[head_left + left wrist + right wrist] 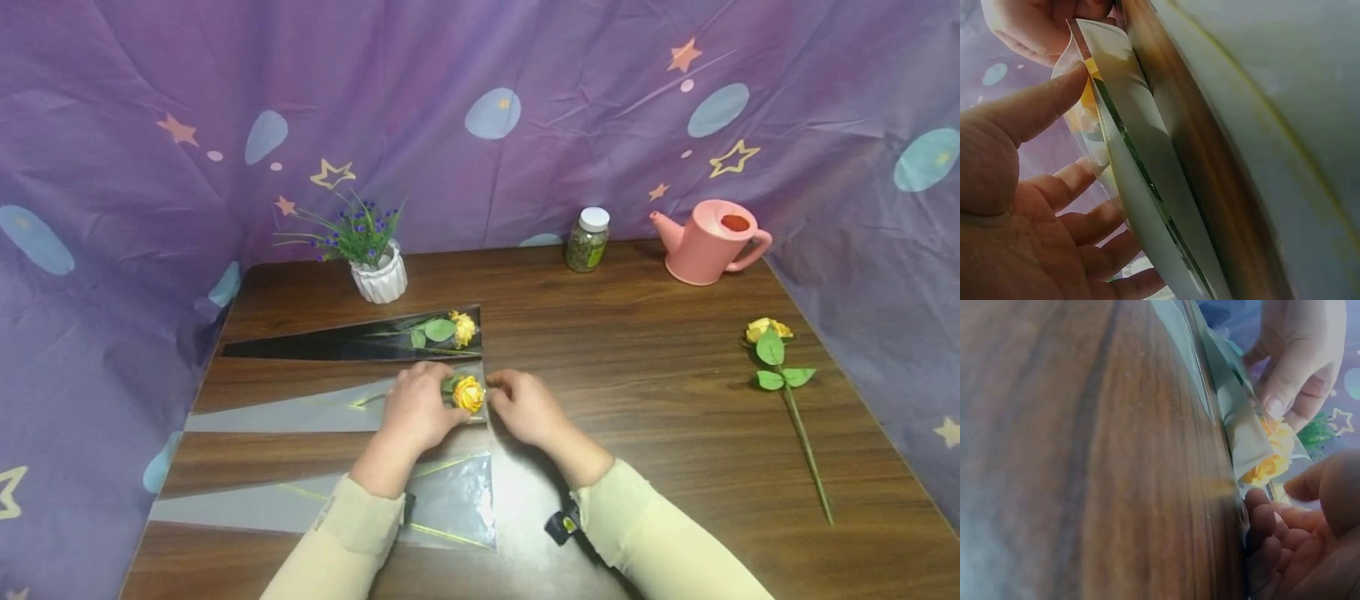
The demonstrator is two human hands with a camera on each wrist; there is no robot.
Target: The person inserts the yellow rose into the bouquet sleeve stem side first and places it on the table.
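Note:
A yellow rose (468, 394) with green leaves lies in a clear-fronted, white-backed flower sleeve (292, 409), its bloom near the wide end. My left hand (422, 404) arches over this sleeve behind the bloom. In the left wrist view, the left thumb (1063, 94) touches the sleeve's near edge, and the fingers stretch along its clear film. At the wide end, my right hand (527, 407) pinches the rim between curled fingers and thumb, close to the petals in the right wrist view.
Behind lies a black sleeve (322, 340) holding another rose (462, 329); in front lies another clear sleeve (457, 500). A loose yellow rose (797, 421) lies at right. At the back stand a potted plant (381, 275), a jar (587, 242) and a pink watering can (705, 246).

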